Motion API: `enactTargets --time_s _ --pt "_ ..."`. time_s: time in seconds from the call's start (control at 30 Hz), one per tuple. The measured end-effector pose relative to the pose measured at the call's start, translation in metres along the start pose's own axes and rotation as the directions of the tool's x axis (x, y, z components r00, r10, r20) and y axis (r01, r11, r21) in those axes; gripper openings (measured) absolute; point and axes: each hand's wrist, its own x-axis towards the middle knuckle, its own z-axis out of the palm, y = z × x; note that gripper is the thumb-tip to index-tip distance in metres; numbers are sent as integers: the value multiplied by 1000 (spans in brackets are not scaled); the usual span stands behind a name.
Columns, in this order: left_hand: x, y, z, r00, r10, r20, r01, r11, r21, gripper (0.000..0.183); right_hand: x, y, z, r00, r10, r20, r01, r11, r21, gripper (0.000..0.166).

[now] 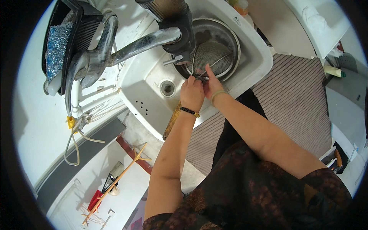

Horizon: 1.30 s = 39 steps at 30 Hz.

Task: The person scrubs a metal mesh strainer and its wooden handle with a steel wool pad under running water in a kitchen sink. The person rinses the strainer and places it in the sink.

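Observation:
A round wire-mesh strainer [215, 57] lies in a metal basin [238, 46] in the white sink [256, 77]. Its wire braces run towards my hands, and a worn wooden handle [172, 120] extends from beneath my left hand over the sink's near-left edge. My left hand [192, 89], with a dark beaded bracelet, is closed around the strainer where frame and handle meet. Against it, at the basin's rim, is my right hand [213, 84], wearing a pale bangle; its thumb points up along a brace and its other fingers are mostly hidden.
A metal faucet spout [146, 43] with a dark attachment [179, 28] reaches over the sink and partly covers the basin. The drain [167, 88] lies left of the basin. A black rack [77, 26] holding a blue glittery scrubber [59, 49] hangs by the faucet.

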Motion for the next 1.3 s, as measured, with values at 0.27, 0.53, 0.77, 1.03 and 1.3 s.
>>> enactTargets --time_s 0.27,0.53,0.77,1.03,1.3 --pt "-6 -7 4 997 4 83 -6 1000 25 11 -3 2 4 998 -63 1 63 998 -4 48" --pt "2 -4 1 1000 13 -3 -13 1000 -24 13 4 -1 -1 997 -27 -78 25 999 -37 45" --pt "-13 -27 -16 981 -190 40 190 982 18 15 -15 -10 12 988 -106 -112 109 994 22 49" --pt "-9 -3 -7 982 -118 -149 95 983 -154 20 -4 -18 4 997 -73 -29 65 974 -216 53" --pt "13 15 26 987 -86 -133 49 964 -260 10 2 -19 -7 1000 -12 -20 7 973 -231 49"
